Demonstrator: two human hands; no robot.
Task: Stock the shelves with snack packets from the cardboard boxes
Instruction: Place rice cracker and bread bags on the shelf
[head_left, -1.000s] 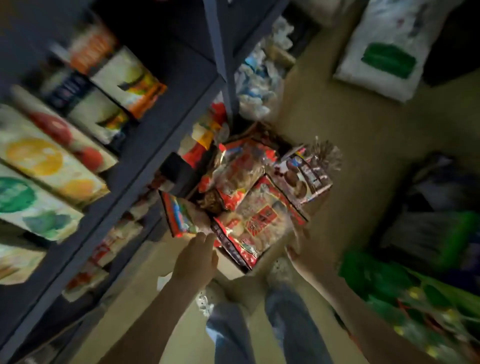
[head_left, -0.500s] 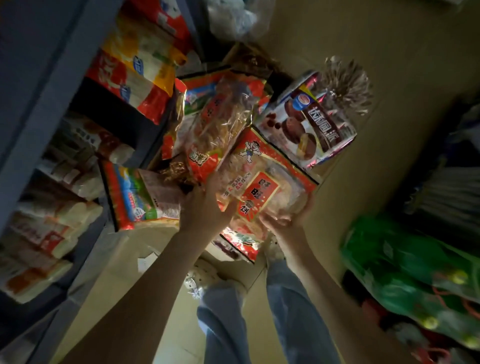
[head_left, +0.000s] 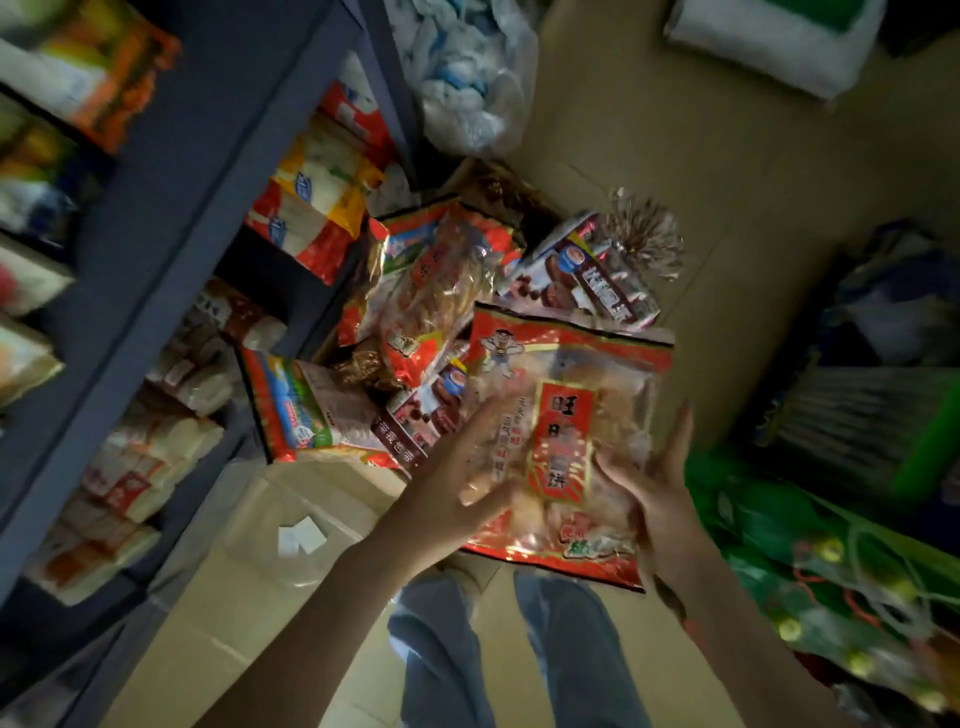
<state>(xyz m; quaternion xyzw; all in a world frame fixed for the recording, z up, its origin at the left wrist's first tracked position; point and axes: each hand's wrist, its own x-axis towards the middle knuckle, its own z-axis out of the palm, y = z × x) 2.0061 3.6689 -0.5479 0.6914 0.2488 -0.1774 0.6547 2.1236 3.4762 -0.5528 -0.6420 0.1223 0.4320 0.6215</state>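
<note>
dark metal shelves (head_left: 171, 223) fill the left side, with pale wrapped packets (head_left: 156, 457) stacked on the lower levels and yellow-and-red packets (head_left: 317, 208) higher up. beside the shelves, on the floor (head_left: 675, 156), stands an open cardboard box (head_left: 249, 587) with one flap folded out toward the viewer. snack packets are heaped in the box. a red, blue and green packet (head_left: 298, 405) lies at the left edge of the heap, and a packet picturing brown cakes (head_left: 587, 280) lies at the far side. the left hand (head_left: 452, 488), blurred, has its fingers straight and spread across the lower left face of the red cracker packet (head_left: 566, 415). this packet is raised above the near side of the heap, facing the viewer, and sits between both hands. the right hand (head_left: 662, 504) grips its right edge, the thumb pressed on the front and the fingers pointing up along the side. a green bag (head_left: 769, 519) lies at the far right.
</note>
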